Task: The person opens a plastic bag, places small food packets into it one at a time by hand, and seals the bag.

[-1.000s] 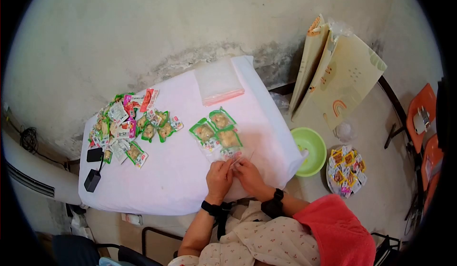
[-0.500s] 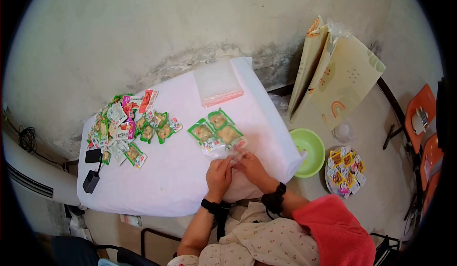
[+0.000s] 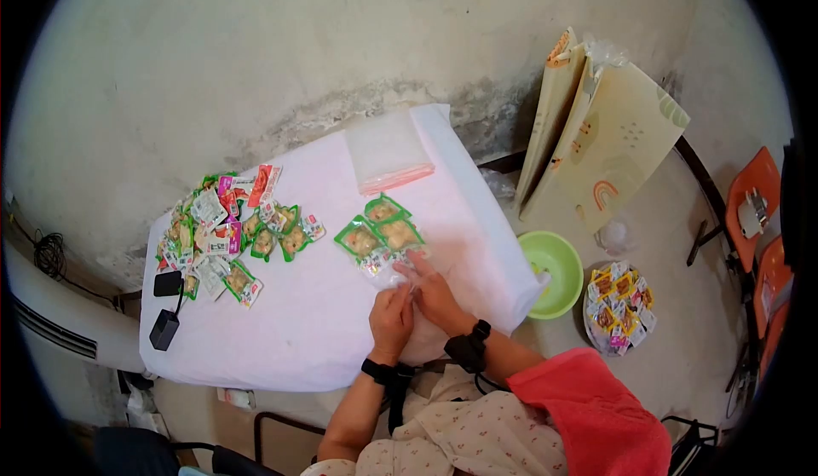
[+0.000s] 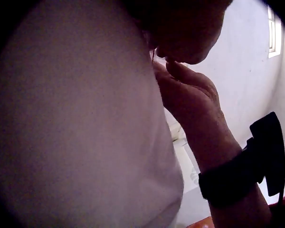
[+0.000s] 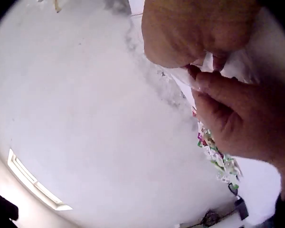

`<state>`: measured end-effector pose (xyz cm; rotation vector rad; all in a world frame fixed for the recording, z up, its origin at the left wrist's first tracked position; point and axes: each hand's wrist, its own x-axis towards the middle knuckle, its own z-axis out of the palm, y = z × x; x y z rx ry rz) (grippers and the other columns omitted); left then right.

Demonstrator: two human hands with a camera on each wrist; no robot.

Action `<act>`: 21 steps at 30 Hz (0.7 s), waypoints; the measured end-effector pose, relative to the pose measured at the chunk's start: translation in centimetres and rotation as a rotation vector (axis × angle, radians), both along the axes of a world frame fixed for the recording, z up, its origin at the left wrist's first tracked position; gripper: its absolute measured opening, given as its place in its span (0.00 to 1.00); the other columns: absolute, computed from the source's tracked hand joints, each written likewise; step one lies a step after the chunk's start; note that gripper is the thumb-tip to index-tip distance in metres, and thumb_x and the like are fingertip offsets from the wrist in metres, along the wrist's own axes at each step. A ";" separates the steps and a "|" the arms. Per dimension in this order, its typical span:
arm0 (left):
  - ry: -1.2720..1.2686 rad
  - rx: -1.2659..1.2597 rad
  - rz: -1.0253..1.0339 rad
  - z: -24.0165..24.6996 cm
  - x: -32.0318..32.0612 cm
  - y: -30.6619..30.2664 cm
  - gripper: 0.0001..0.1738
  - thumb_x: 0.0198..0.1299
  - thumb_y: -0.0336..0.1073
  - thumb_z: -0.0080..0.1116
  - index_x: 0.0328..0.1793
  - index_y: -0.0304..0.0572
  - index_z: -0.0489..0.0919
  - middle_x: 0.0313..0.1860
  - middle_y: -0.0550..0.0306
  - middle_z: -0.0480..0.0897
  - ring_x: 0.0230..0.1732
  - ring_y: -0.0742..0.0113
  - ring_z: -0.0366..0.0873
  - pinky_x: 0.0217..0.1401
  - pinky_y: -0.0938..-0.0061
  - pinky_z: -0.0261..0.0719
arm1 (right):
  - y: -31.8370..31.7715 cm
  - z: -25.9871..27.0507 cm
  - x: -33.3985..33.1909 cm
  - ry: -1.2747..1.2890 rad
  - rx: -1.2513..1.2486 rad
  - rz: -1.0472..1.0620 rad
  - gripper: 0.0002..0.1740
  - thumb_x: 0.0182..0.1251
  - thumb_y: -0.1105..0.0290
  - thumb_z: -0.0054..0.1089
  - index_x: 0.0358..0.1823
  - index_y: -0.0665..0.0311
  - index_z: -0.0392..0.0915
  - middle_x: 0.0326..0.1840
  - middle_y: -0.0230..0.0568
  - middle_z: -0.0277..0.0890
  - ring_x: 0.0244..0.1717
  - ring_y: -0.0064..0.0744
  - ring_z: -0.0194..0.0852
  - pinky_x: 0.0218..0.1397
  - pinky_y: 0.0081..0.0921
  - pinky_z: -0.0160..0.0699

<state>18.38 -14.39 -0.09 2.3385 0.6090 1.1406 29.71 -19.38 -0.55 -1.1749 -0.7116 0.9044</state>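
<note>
A clear plastic bag lies on the white-covered table with three green-edged food packets inside, pale lumpy food showing through them. My left hand pinches the bag's near edge between thumb and fingers; in the right wrist view the left hand holds the clear film. Beside it, my right hand reaches forward with its fingers extended onto the bag, fingertips right below the packets. The left wrist view shows the right hand close by the left, thumb straight.
A heap of mixed food packets covers the table's left side, near a black device. Flat clear bags lie at the back. On the floor to the right stand a green basin and a bowl of packets, near a folded mat.
My right hand has moved from beside the left hand forward onto the bag, fingers straightening. The left hand stays at the bag's near edge.
</note>
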 end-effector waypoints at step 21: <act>0.005 -0.113 0.014 -0.1 0.2 0.0 0.15 0.55 0.25 0.57 0.49 0.41 0.81 0.35 0.51 0.79 0.36 0.53 0.78 0.37 0.67 0.77 | 2.9 -1.8 1.7 0.301 0.239 0.016 0.30 0.71 0.73 0.46 0.72 0.68 0.50 0.69 0.45 0.57 0.73 0.40 0.53 0.69 0.42 0.61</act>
